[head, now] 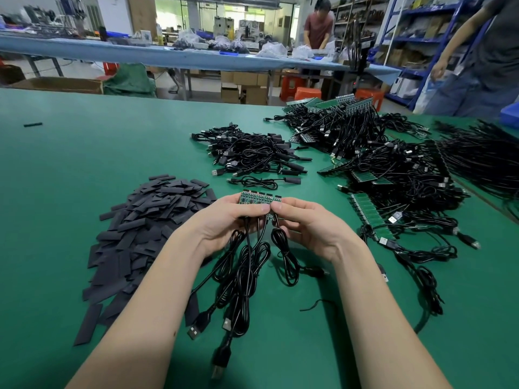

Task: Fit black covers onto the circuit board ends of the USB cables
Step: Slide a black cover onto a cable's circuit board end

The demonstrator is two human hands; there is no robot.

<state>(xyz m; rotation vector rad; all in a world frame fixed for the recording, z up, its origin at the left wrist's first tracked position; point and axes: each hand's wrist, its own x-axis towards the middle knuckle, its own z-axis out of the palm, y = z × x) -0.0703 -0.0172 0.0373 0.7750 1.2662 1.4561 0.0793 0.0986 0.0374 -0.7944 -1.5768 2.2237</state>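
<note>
A joined strip of small green circuit boards (260,198) is held up over the green table (70,153). My left hand (227,220) grips its left part. My right hand (306,223) pinches the right end, where one board (271,215) hangs lower than the rest. Several black USB cables (247,265) dangle from the boards onto the table between my forearms. A pile of flat black covers (146,234) lies to the left of my left arm.
A heap of covered cables (252,153) lies beyond my hands. Bare board strips with tangled cables (393,178) fill the right side. One stray cover (33,124) lies far left. Two people stand at the back right, near a long bench.
</note>
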